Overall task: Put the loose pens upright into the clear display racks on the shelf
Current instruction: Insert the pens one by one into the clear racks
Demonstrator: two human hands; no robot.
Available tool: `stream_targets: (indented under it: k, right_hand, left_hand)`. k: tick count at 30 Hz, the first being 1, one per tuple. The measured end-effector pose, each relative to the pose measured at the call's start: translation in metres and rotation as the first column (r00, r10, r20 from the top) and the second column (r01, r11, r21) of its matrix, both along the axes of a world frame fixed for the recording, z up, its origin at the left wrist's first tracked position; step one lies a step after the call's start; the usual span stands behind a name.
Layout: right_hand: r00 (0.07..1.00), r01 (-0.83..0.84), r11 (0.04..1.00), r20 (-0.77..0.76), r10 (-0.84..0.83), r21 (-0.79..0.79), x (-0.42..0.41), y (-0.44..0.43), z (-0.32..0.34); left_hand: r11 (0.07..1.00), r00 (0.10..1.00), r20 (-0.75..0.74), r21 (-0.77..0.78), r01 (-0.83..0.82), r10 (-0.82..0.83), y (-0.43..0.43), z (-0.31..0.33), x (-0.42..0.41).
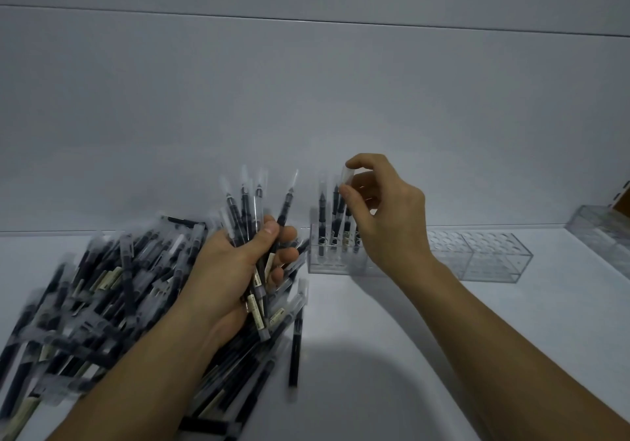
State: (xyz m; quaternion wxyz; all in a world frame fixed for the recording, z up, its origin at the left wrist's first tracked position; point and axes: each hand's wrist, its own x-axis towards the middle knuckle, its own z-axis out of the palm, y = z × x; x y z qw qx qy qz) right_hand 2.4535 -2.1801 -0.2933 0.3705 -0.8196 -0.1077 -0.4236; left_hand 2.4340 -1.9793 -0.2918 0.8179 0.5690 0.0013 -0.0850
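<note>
- The white shelf (392,321) carries everything.
- The loose pens (102,287) lie heaped at its left.
- The clear rack (477,256) stands behind, pens upright in its left end.
- My left hand (235,270) grips a bundle of pens (252,202).
- My right hand (385,212) pinches one upright pen (344,188) by its cap.

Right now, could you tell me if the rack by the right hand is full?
Mostly empty: the rack holds a few upright pens at its left end; the rest in view is bare.

Likely a stationery shop, white shelf (375,321), heap of labelled black pens (112,290), clear acrylic display racks (484,256)
</note>
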Motion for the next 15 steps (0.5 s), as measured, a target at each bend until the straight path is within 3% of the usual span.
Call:
stream_targets:
  k: [6, 15]
  right_hand:
    - [0.999, 0.024, 0.993, 0.042, -0.020, -0.112, 0.0046, 0.0026, -0.0011]
    - [0.996, 0.082, 0.984, 0.043, -0.076, -0.159, -0.0031, 0.0004, -0.0070]
  left_hand:
    - [1.000, 1.000, 0.028, 0.023, 0.011, -0.012, 0.0008, 0.0003, -0.0011]
    - [0.998, 0.999, 0.030, 0.047, 0.031, -0.032, 0.0005, 0.0008, -0.0029]
